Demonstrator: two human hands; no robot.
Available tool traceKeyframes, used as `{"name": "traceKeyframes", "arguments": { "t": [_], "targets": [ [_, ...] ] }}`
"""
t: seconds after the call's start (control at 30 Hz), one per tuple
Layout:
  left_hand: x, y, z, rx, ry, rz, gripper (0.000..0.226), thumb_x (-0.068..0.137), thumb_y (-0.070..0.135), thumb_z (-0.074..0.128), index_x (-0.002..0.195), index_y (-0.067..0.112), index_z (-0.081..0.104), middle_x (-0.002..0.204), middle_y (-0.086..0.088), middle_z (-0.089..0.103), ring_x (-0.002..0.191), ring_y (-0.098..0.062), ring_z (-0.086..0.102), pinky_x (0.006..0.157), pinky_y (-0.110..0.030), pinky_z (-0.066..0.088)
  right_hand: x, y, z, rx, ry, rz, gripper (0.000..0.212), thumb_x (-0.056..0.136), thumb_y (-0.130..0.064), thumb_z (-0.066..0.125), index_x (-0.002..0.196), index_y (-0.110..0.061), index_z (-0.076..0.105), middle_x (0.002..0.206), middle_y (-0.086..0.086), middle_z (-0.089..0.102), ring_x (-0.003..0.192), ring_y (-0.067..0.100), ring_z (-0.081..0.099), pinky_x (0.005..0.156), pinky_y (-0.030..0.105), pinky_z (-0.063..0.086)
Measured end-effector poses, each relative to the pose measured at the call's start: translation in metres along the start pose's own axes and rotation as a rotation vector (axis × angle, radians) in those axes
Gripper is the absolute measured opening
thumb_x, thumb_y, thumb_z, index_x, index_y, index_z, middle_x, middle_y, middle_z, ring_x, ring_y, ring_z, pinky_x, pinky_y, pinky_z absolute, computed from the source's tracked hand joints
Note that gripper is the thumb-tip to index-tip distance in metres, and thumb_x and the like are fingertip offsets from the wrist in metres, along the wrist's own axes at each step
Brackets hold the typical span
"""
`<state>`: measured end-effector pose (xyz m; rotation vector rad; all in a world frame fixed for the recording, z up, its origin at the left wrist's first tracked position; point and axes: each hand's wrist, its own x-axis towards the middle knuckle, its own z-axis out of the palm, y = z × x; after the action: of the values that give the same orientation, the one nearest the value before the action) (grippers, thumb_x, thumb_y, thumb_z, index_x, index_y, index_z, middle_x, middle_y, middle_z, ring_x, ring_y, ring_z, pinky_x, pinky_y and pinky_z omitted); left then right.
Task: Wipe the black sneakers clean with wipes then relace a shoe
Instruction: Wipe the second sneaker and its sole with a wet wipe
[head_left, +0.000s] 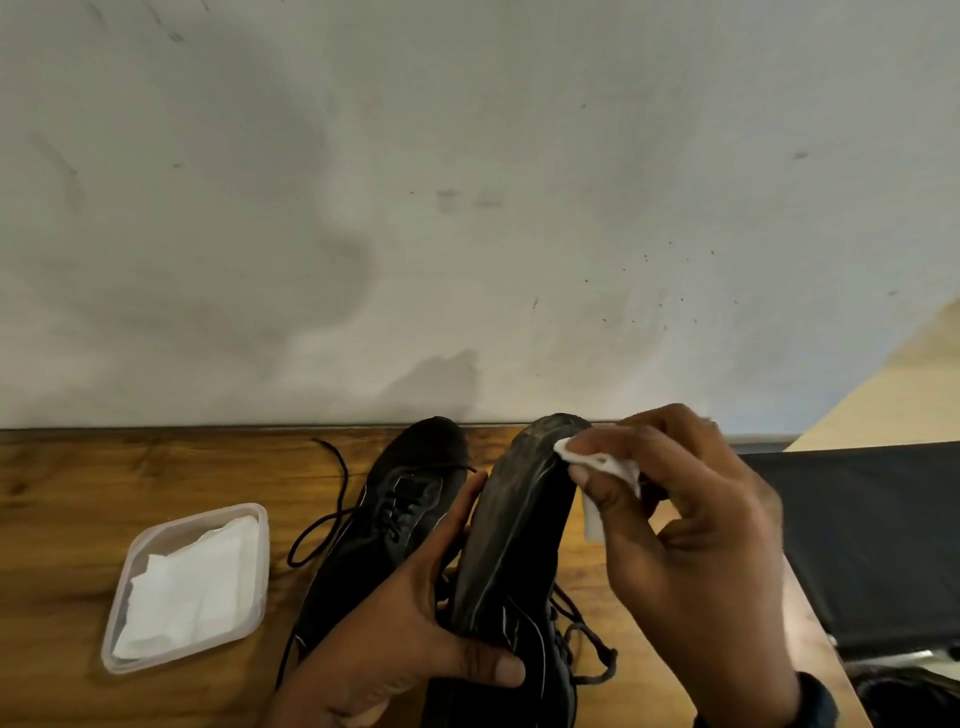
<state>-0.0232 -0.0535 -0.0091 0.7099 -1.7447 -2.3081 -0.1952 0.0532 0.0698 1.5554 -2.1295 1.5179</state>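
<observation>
- My left hand (415, 623) grips the black sneaker (514, 530) around its heel half. The thumb lies across the near side and the fingers wrap behind it.
- I hold this sneaker above the worktop (67, 499), close to the right end. Its long axis runs from the near edge toward the far edge, with the toe at the far end by the wall.
- My right hand (691, 530) pinches a white wipe (608, 465) between thumb and fingertips. The wipe presses on the right side of the toe.
- The dull grey face turned up at me is probably the sole, though in this light it could be a side panel.
- The right hand is nearer the toe and the left is nearer the heel. I judge the next stroke should run down the long axis, from the toe toward my left hand.
- The laces (587, 639) hang loose to the right, below the wipe, and could snag a long stroke.
- The second sneaker (400, 499) lies on the worktop just left of the held one, toe toward the far edge.
- The wipe tub (264, 566) sits well to the left, near the near edge, with spare wipes in it.
</observation>
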Motion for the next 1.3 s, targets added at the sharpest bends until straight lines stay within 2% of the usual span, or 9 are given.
{"name": "traceKeyframes", "arguments": {
  "t": [0.13,0.37,0.5,0.6,0.83,0.9,1.03,1.1,1.3],
  "targets": [
    [0.001,0.001,0.001,0.003,-0.006,0.014,0.124,0.07,-0.007,0.088,0.149,0.062,0.023,0.149,0.016,0.054,0.135,-0.014,0.056,0.108,-0.041,0.048,0.001,-0.003,-0.001,0.009,-0.117,-0.067,0.016,0.08,-0.008,0.076,0.091,-0.02,0.077,0.087,-0.01,0.062,0.077,-0.006,0.054,0.066,0.003,0.037],
    [0.001,0.0,0.003,0.007,-0.001,-0.017,0.121,0.068,-0.006,0.09,0.144,0.067,0.03,0.146,0.02,0.055,0.133,-0.015,0.058,0.106,-0.04,0.052,-0.002,0.003,0.003,-0.046,0.115,0.094,0.014,0.083,-0.006,0.078,0.092,-0.016,0.073,0.09,-0.007,0.065,0.079,0.009,0.063,0.062,0.02,0.049],
    [0.001,0.0,0.003,0.001,0.007,-0.014,0.122,0.069,-0.005,0.09,0.146,0.065,0.027,0.146,0.02,0.055,0.132,-0.012,0.058,0.106,-0.04,0.051,0.001,-0.002,-0.001,0.043,-0.087,0.027,0.012,0.083,-0.013,0.074,0.092,-0.021,0.074,0.089,-0.013,0.062,0.082,0.002,0.061,0.063,0.007,0.044],
    [0.0,0.001,0.001,0.01,0.013,-0.008,0.122,0.069,-0.005,0.09,0.145,0.067,0.027,0.145,0.02,0.056,0.132,-0.012,0.058,0.105,-0.038,0.051,0.003,-0.003,-0.003,0.058,-0.172,-0.005,0.013,0.081,-0.015,0.074,0.091,-0.023,0.074,0.088,-0.016,0.061,0.079,0.001,0.06,0.062,0.006,0.042],
    [-0.001,0.004,0.002,0.057,-0.04,-0.027,0.123,0.069,-0.002,0.091,0.143,0.07,0.026,0.147,0.024,0.052,0.132,-0.014,0.057,0.105,-0.04,0.052,0.002,0.009,-0.008,-0.018,0.067,0.161,0.012,0.084,-0.012,0.076,0.093,-0.02,0.071,0.089,-0.011,0.065,0.079,0.008,0.062,0.062,0.014,0.049],
    [0.0,0.003,0.003,0.038,-0.038,-0.025,0.122,0.069,-0.004,0.09,0.144,0.069,0.027,0.146,0.024,0.053,0.133,-0.016,0.057,0.105,-0.042,0.052,0.002,0.006,-0.009,0.024,0.006,0.13,0.007,0.087,-0.016,0.076,0.092,-0.02,0.073,0.09,-0.011,0.065,0.08,0.007,0.064,0.061,0.018,0.051],
    [0.0,0.002,0.003,0.016,-0.005,-0.022,0.122,0.069,-0.006,0.089,0.147,0.064,0.026,0.144,0.019,0.057,0.134,-0.016,0.057,0.108,-0.043,0.049,0.001,-0.005,-0.006,0.037,-0.264,0.036,0.016,0.083,-0.01,0.078,0.09,-0.024,0.074,0.089,-0.016,0.061,0.079,0.0,0.059,0.063,0.004,0.042],
    [0.0,0.002,0.003,0.027,0.006,-0.015,0.123,0.069,-0.006,0.09,0.148,0.062,0.026,0.144,0.02,0.057,0.133,-0.015,0.057,0.108,-0.042,0.049,0.001,-0.006,-0.004,-0.019,-0.3,-0.008,0.019,0.082,-0.009,0.078,0.09,-0.025,0.073,0.089,-0.017,0.059,0.078,-0.002,0.057,0.064,0.002,0.039],
    [0.001,0.002,0.002,0.021,0.018,-0.052,0.12,0.065,0.003,0.095,0.142,0.069,0.031,0.145,0.023,0.055,0.133,-0.015,0.057,0.108,-0.042,0.05,-0.001,0.001,0.002,-0.091,-0.01,0.088,0.015,0.086,-0.01,0.075,0.093,-0.022,0.07,0.092,-0.014,0.061,0.087,-0.002,0.056,0.064,0.009,0.042]
  ]
}}
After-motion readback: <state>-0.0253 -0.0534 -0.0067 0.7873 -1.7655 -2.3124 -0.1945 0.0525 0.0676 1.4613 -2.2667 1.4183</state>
